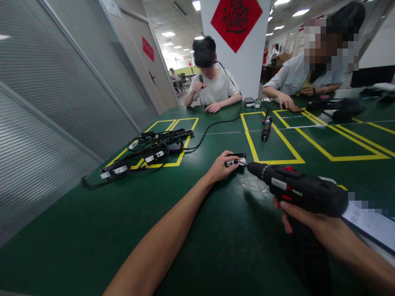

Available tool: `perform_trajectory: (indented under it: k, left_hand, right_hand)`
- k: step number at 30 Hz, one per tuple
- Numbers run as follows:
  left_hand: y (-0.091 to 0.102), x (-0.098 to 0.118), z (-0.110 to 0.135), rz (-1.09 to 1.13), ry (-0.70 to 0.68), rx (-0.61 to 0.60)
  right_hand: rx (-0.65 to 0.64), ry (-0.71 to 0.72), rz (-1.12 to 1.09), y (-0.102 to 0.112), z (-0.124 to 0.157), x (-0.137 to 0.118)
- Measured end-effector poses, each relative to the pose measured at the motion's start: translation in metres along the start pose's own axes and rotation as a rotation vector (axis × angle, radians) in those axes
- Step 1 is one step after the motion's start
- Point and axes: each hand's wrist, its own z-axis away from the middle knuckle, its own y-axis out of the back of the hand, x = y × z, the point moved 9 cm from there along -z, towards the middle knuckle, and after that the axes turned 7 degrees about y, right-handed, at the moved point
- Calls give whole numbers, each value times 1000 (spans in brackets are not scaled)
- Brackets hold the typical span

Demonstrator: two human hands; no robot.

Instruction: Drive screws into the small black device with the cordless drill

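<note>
My left hand (221, 166) reaches out over the green table (197, 246) and pinches a small black part (237, 160) flat against it. My right hand (308, 222) is wrapped round the grip of a black cordless drill (298, 188) with red accents. The drill points left, and its bit tip touches the right end of the small black part. A ring shows on a finger of my left hand.
A tangle of black cables and adapters (148, 153) lies left inside yellow tape lines. A second power tool (266, 127) rests in a yellow box ahead. Two people sit at the far edge. Papers (370, 220) lie at my right. A glass wall runs along the left.
</note>
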Motion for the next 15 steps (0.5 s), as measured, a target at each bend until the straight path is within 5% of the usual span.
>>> perform_trajectory:
  k: [15]
  left_hand:
    - [0, -1, -1, -1, 7, 15]
  right_hand:
    - [10, 16, 5, 1, 0, -1]
